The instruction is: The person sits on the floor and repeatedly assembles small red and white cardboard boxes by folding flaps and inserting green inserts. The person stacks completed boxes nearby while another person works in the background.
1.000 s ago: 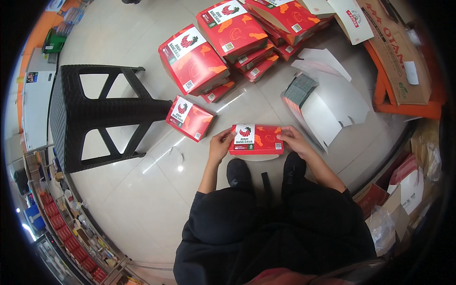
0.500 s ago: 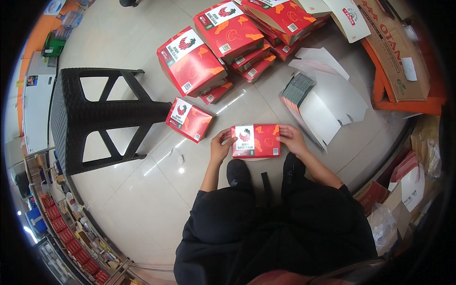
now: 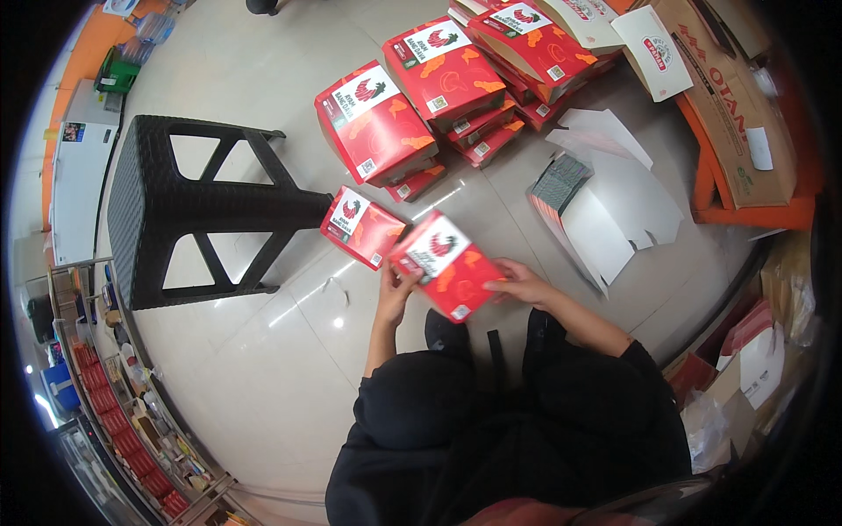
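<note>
Between my hands is a red food box [image 3: 457, 282] with a white printed panel, tilted and slightly blurred. My left hand [image 3: 395, 289] is closed on its lower left edge, thumb on top. At the right corner my right hand [image 3: 519, 285] grips it, thumb over the top and fingers partly hidden beneath. Just beyond its upper left side lies a similar red box [image 3: 363, 230] on the floor; the two overlap or nearly touch in view. Farther off stand stacks of red boxes [image 3: 373, 131].
A black plastic stool [image 3: 228, 210] lies on its side at the left. To the right, an open white carton [image 3: 605, 215] holds a stack of flat printed pieces. A brown cardboard box [image 3: 732, 114] rests on an orange support. Shelves [image 3: 132, 377] line the left edge.
The held box has turned clockwise and shifted toward the red box on the floor at the left. Both hands have kept hold of it. The whole view has shifted slightly.
</note>
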`<state>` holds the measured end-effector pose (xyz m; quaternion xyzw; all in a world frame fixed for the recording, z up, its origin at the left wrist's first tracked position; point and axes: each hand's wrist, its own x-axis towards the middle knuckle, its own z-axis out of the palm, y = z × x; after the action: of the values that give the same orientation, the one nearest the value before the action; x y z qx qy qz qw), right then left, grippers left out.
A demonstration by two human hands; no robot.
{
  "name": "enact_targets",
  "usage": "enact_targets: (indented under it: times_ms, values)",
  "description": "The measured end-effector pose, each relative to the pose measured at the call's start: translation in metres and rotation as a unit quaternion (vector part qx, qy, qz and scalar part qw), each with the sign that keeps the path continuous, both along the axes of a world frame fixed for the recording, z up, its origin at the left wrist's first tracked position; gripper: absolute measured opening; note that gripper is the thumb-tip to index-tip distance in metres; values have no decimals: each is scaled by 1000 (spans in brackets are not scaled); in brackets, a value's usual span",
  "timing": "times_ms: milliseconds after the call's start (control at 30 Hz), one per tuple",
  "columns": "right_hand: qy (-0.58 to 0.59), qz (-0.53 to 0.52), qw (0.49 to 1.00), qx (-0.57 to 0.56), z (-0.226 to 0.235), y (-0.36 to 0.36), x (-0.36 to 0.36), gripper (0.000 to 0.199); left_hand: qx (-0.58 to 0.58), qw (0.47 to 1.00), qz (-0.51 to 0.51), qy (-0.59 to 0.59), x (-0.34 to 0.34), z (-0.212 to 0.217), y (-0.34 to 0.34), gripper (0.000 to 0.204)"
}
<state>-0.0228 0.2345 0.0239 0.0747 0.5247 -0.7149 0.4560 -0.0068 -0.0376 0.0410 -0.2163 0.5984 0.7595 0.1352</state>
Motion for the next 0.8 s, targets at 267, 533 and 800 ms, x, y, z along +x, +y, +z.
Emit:
enact_targets:
  times_ms: [267, 533, 800]
  values:
    - [319, -61, 942, 85, 32, -18, -25, 25, -36, 955, 288, 57, -1, -31, -80, 48]
    - [255, -178, 803, 509, -1, 112, -78, 38, -36, 959, 255, 115, -59, -36, -84, 48]
    - [73, -234, 929, 278, -30, 129, -77, 36, -143, 949, 234, 154, -128, -48, -112, 44]
